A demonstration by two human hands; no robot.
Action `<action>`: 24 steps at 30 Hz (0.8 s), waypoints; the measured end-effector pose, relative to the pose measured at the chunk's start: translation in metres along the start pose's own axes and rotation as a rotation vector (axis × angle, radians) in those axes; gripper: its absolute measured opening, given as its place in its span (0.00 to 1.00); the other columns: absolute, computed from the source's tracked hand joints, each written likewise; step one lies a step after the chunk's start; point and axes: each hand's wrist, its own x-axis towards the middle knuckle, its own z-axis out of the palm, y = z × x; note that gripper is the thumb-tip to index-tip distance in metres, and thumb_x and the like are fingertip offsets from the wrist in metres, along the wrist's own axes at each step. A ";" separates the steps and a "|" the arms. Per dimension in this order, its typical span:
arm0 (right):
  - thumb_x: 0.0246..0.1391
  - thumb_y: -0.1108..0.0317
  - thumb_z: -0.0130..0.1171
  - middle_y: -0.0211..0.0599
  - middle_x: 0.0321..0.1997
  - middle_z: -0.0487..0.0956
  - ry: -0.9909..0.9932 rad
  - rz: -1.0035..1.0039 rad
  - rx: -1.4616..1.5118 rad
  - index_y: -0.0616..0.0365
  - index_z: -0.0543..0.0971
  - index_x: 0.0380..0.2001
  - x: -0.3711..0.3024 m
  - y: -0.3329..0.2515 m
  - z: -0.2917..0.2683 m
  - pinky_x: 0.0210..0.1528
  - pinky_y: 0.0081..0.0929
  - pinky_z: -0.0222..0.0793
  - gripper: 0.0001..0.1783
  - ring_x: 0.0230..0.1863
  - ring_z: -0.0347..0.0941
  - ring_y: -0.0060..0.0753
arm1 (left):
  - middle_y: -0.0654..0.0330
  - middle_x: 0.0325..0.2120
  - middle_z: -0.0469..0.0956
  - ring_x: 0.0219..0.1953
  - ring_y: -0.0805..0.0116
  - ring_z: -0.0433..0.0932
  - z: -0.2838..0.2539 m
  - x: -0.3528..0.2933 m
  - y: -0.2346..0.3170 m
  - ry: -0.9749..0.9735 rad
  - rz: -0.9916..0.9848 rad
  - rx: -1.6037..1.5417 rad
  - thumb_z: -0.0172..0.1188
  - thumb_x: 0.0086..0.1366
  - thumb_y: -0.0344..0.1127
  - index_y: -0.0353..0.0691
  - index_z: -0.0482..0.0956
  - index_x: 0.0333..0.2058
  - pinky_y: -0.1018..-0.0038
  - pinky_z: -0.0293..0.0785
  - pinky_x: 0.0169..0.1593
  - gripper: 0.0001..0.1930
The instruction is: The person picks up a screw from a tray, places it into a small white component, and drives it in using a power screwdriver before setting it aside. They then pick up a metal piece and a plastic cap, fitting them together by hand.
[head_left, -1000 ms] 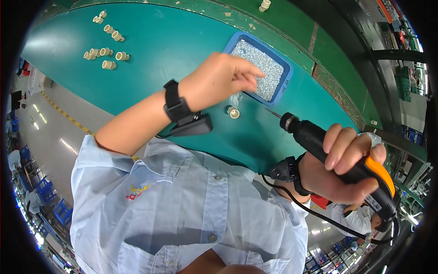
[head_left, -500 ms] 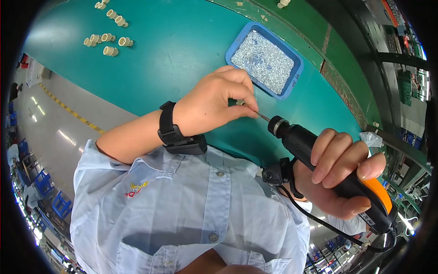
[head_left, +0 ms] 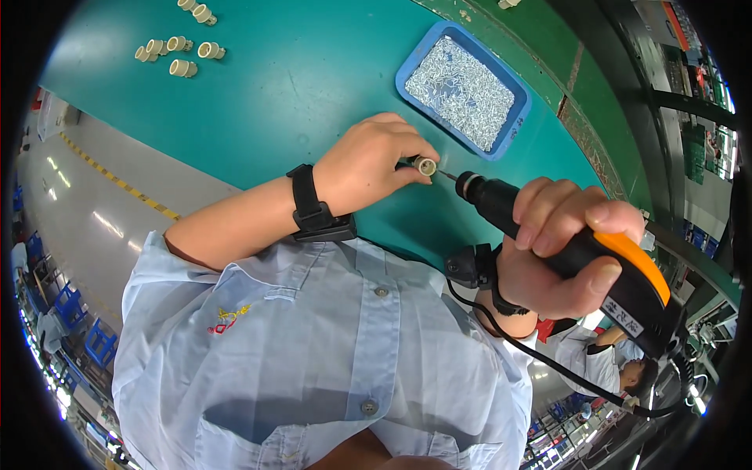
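Note:
A small cream-coloured cylindrical fitting (head_left: 425, 166) is pinched between the thumb and fingers of my left hand (head_left: 381, 159), its open round end facing the driver. My right hand (head_left: 565, 235) is wrapped round a black and orange electric screwdriver (head_left: 495, 205). The thin bit points left at the fitting's open end; whether it touches cannot be made out. Just beyond my left hand lies a blue tray (head_left: 520, 117) of small silvery screws (head_left: 462, 90). Black straps with small devices sit on both my wrists.
Several cream fittings (head_left: 183, 68) lie on the green table (head_left: 258, 102) at the far left. Another one (head_left: 507, 4) is at the far edge. The screwdriver's black cable (head_left: 540, 362) hangs below my right hand. A person (head_left: 599, 356) is in the background at lower right.
My left hand has turned, bringing the fitting's open end into view. The screwdriver has moved slightly up and left. Table and tray appear shifted as the view moved; a person now shows at lower right.

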 end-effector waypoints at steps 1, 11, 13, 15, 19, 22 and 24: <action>0.58 0.48 0.50 0.28 0.16 0.65 -0.021 -0.002 -0.007 0.57 0.67 0.41 0.000 0.003 -0.001 0.19 0.24 0.58 0.22 0.15 0.62 0.24 | 0.61 0.29 0.79 0.40 0.60 0.73 0.001 0.000 -0.001 0.000 -0.001 -0.004 0.69 0.47 0.33 0.41 0.82 0.35 0.66 0.69 0.47 0.14; 0.60 0.49 0.47 0.28 0.16 0.63 -0.039 0.059 -0.097 0.59 0.67 0.40 0.003 0.019 0.003 0.19 0.26 0.58 0.21 0.14 0.59 0.23 | 0.60 0.27 0.80 0.39 0.60 0.73 0.001 -0.001 -0.002 0.042 -0.014 -0.041 0.68 0.48 0.34 0.41 0.83 0.34 0.67 0.69 0.45 0.12; 0.59 0.50 0.48 0.28 0.16 0.64 -0.037 0.067 -0.099 0.58 0.66 0.38 0.003 0.021 0.005 0.19 0.26 0.59 0.20 0.14 0.60 0.23 | 0.60 0.27 0.79 0.39 0.60 0.73 0.001 -0.001 -0.002 0.048 -0.021 -0.044 0.68 0.49 0.34 0.40 0.83 0.34 0.67 0.69 0.45 0.12; 0.59 0.50 0.49 0.28 0.16 0.64 -0.040 0.075 -0.097 0.58 0.66 0.38 0.005 0.022 0.007 0.19 0.25 0.59 0.20 0.14 0.60 0.23 | 0.60 0.27 0.79 0.39 0.60 0.73 0.000 -0.001 -0.002 0.036 -0.016 -0.050 0.68 0.49 0.34 0.41 0.83 0.34 0.67 0.69 0.45 0.12; 0.59 0.52 0.51 0.28 0.15 0.64 -0.104 0.079 -0.165 0.57 0.66 0.35 0.009 0.021 0.012 0.19 0.25 0.59 0.18 0.14 0.60 0.22 | 0.60 0.26 0.79 0.38 0.60 0.72 -0.002 -0.001 -0.003 0.027 -0.002 -0.056 0.68 0.49 0.33 0.41 0.83 0.34 0.67 0.69 0.44 0.11; 0.58 0.52 0.51 0.28 0.15 0.64 -0.109 0.113 -0.200 0.57 0.65 0.33 0.010 0.021 0.016 0.19 0.24 0.59 0.18 0.13 0.60 0.22 | 0.60 0.25 0.79 0.38 0.60 0.72 -0.003 -0.001 -0.001 0.025 -0.003 -0.064 0.67 0.49 0.33 0.41 0.83 0.33 0.67 0.69 0.44 0.11; 0.58 0.52 0.52 0.27 0.15 0.64 -0.096 0.129 -0.208 0.57 0.65 0.34 0.011 0.022 0.019 0.19 0.24 0.59 0.18 0.13 0.60 0.22 | 0.60 0.25 0.79 0.38 0.60 0.72 -0.003 0.000 0.000 0.018 -0.014 -0.076 0.68 0.48 0.33 0.41 0.83 0.33 0.67 0.69 0.43 0.11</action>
